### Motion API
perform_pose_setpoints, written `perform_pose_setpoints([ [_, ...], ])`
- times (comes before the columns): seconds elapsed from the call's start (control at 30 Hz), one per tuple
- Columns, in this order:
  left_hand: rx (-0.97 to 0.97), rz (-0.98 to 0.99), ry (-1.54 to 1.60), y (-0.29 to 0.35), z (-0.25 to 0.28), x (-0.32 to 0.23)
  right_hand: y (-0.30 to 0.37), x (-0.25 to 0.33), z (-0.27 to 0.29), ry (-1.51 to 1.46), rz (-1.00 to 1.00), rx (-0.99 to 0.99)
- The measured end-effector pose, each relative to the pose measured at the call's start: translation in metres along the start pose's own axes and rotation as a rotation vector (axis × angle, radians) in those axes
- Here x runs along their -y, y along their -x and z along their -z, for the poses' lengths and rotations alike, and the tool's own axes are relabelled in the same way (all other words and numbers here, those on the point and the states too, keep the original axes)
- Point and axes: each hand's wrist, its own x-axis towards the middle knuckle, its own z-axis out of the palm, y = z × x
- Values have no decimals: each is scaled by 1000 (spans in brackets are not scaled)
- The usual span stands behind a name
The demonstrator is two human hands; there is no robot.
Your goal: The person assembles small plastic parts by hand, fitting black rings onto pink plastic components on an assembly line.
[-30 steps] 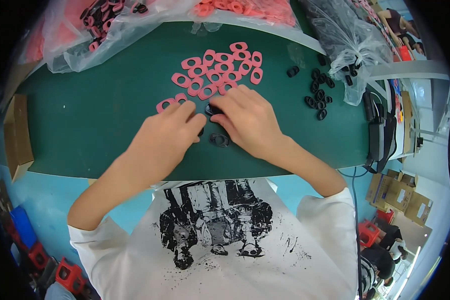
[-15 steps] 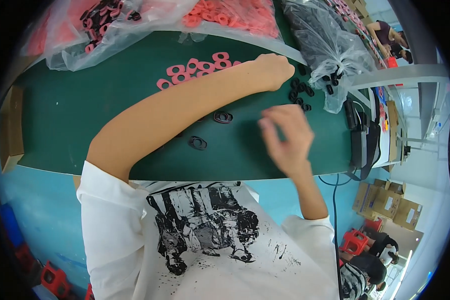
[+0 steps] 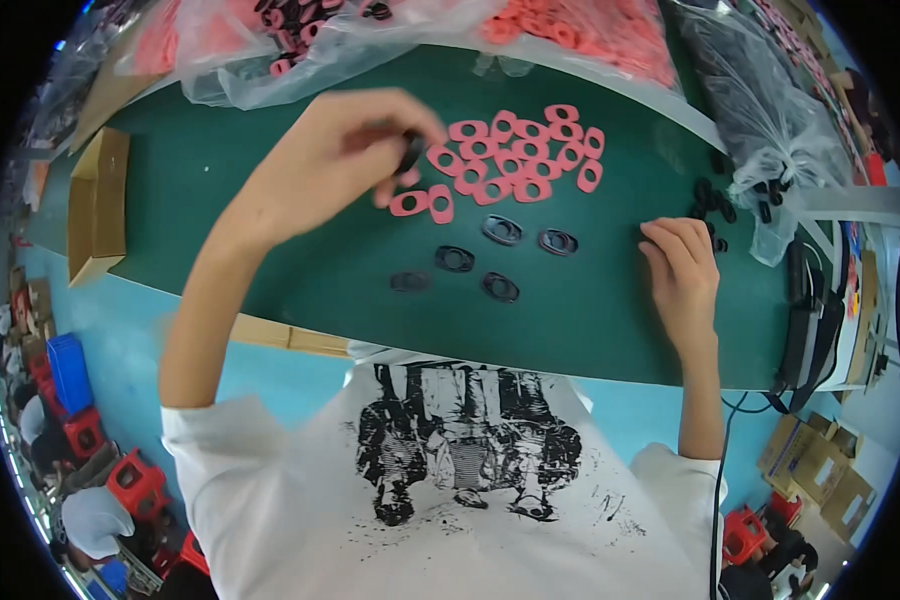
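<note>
My left hand (image 3: 335,165) is above the left end of a group of flat pink rings (image 3: 510,160), its fingers closed on a small black ring (image 3: 412,152). Nearer me, several dark oval pieces with a hole (image 3: 455,259) lie spread on the green table. My right hand (image 3: 685,268) hovers at the right with loosely bent fingers. A small gap shows between its thumb and fingertips, and I see nothing held there. Beside it is a scatter of small black rings (image 3: 710,198), partly hidden by the hand.
Clear plastic bags of pink parts (image 3: 580,35) and of mixed black and pink parts (image 3: 300,30) line the far edge. A bag of dark parts (image 3: 760,120) is at the far right. A cardboard box (image 3: 98,205) stands left, a black device (image 3: 802,320) right.
My left hand has swung from the black rings on the right to the left end of the pink rings, now holding a black ring. My right hand's fingers have drawn closer together. The view has shifted.
</note>
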Motion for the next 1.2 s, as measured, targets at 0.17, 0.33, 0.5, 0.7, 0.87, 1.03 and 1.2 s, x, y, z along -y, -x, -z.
perform_pose_setpoints([
  [0.17, -301, 88, -51, 64, -15, 42, 7, 8, -10, -110, -85, -45],
  [0.33, -389, 1, -361, 73, -24, 53, 7, 14, -10, -116, -54, -43],
  [0.5, -368, 97, -374, 80, -16, 48, 5, 14, -4, -39, -49, -39],
  [0.7, -361, -109, -614, 74, -26, 56, 4, 11, -8, -111, -161, 80],
  [0.87, -317, -224, -608, 65, -27, 57, -8, 18, -9, -148, -145, 103],
  [1.03, -300, -251, -546, 46, -27, 46, -8, 10, -13, -174, -188, 94],
  [1.2, -165, -250, -629, 50, -12, 47, -3, 3, -12, -175, -140, 38],
])
